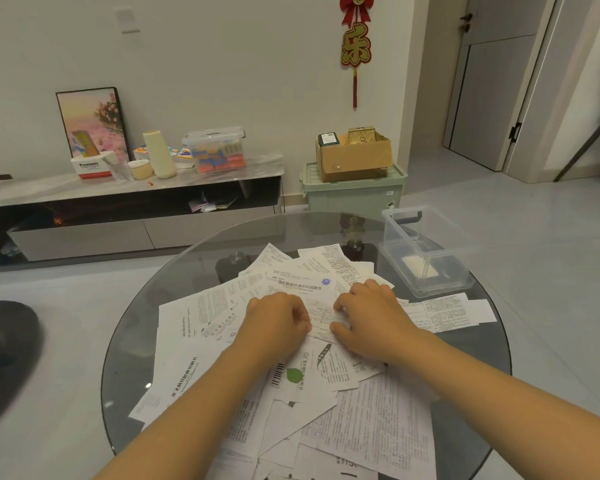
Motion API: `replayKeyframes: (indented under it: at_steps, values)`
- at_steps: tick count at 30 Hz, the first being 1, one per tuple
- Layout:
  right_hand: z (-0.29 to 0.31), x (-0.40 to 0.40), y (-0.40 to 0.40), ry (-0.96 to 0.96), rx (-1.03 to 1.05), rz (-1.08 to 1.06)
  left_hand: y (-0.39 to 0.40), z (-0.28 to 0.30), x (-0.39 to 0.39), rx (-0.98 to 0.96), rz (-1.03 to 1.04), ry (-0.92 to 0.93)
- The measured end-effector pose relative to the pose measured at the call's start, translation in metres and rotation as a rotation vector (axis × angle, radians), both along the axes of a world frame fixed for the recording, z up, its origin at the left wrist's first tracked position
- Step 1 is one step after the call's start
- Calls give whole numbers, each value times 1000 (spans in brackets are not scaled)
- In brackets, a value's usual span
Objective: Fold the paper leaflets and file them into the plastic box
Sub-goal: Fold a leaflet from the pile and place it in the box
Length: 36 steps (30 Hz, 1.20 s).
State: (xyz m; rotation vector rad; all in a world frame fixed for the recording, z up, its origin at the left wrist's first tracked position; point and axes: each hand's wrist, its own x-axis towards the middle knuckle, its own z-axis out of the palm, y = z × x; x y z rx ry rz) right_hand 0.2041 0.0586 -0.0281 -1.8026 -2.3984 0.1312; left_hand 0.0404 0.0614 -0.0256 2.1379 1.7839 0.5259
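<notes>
On the round glass table (146, 327) before us lies a loose heap of white printed paper leaflets (361, 420), spread from the near edge to past the middle. Our left hand (274, 325) and right hand (369, 320) rest close together on the topmost leaflet with a blue round emblem (303, 289), which sits in the middle of the heap. Both hands have their fingers curled down onto this sheet, the left pinching its near left part and the right gripping it at the right, thumb and fingertips pressed against the paper. To the far right of the heap, touching its edge, stands the clear rectangular plastic box (426, 249), open at the top, with a small pale folded paper (418, 266) lying inside at its near end. Beyond the table, against the wall, stands a low grey cabinet (132, 188).
</notes>
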Motion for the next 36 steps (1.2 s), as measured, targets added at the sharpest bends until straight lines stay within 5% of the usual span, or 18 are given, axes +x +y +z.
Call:
replayKeyframes:
  at_steps: [9,21,31,36]
  values:
    - [13,15,-12,57,-157,158,-12,-1,-4,-103,-181,204]
    - [16,21,-9,164,-14,154,-17,5,-4,-153,-222,82]
    - [-1,7,5,193,-6,25,-8,-2,11,-125,34,-173]
    - [-7,1,11,110,-25,46,-4,-2,17,-172,36,-90]
